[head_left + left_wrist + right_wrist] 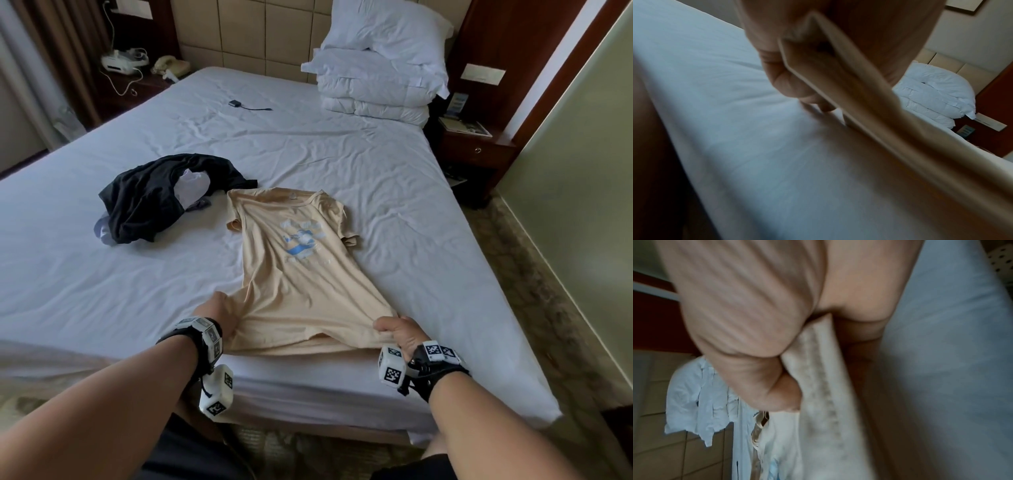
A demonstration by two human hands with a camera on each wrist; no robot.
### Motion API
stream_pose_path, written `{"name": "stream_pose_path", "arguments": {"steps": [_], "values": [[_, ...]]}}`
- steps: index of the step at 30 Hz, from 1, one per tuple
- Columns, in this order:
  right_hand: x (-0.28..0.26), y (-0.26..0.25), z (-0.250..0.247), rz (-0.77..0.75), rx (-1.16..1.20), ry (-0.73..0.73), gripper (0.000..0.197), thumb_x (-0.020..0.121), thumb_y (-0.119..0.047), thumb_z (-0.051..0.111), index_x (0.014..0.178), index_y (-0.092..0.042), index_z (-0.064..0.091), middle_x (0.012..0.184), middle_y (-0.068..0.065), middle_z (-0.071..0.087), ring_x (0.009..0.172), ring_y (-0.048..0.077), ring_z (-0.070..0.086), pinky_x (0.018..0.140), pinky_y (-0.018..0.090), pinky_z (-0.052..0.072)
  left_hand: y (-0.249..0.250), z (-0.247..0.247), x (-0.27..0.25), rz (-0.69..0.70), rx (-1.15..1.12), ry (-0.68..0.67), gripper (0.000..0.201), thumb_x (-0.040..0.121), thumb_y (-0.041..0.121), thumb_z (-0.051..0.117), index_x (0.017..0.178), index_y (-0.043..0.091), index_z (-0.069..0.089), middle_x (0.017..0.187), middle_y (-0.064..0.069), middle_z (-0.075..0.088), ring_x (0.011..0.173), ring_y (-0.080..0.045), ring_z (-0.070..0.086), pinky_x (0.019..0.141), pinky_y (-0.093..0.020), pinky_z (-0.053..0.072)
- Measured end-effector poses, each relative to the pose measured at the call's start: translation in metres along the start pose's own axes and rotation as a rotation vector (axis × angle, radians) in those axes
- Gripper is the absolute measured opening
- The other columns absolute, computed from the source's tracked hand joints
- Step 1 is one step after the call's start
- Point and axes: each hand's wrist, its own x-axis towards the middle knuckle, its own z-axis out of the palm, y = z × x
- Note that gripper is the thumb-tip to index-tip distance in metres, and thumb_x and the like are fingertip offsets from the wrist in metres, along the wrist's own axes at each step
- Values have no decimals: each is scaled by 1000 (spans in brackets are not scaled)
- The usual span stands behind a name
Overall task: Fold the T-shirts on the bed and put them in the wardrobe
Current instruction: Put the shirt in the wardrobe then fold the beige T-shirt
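The left hand [219,313] grips the left corner of the hem of a beige T-shirt [294,260], fingers curled round the soft cloth, as the left wrist view shows the folded edge pinched in the fist; the right hand [397,332] clutches the right corner of the same hem, thumb over a bunched, stitched seam; both wrists wear black straps carrying white marker cubes; the shirt lies face up along the near part of the bed [102,291], stretched narrow toward the hem, its collar pointing to the headboard, a blue and white print on the chest, two short sleeves spread flat; just beside its left shoulder sits a crumpled dark garment [147,198], heaped loosely with pale cloth showing within; the bed carries a wrinkled white sheet; farther off lies one small dark device with a cord [239,104]; at the head, on the right, a folded white duvet [376,96] bears one pillow [387,31]; a padded tan headboard [246,31] stands behind; two dark wooden nightstands flank the bed, the left one [137,85] holding a telephone.
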Motion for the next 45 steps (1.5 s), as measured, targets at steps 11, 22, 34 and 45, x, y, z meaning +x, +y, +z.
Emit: {"name": "stream_pose_path", "arguments": {"steps": [11,22,34,45], "values": [[17,17,-39,-12,-113,331,13,78,-11,74,91,-9,73,79,10,70,65,27,66,69,43,55,-1,-3,-3,-21,-68,58,30,99,21,51,126,9,56,118,-15,65,110,-34,63,90,-38,50],[21,1,-10,-159,-550,385,23,78,-37,68,100,-30,65,111,-1,63,92,20,64,79,30,51,30,-8,-1,75,31,83,51,93,47,48,139,26,52,144,-9,44,130,-35,39,107,-44,39],[97,-57,35,-261,-577,23,61,69,-44,65,129,-34,64,124,-9,61,111,10,59,100,35,50,154,36,33,380,-173,-83,27,92,28,60,118,27,68,115,11,68,100,-10,64,87,-22,46],[204,-135,34,-387,-504,-43,46,84,-34,64,131,-36,64,139,-8,52,122,7,53,106,27,43,242,72,137,347,-489,-167,29,87,35,59,115,32,58,92,6,70,76,-15,72,78,-41,60]]}}
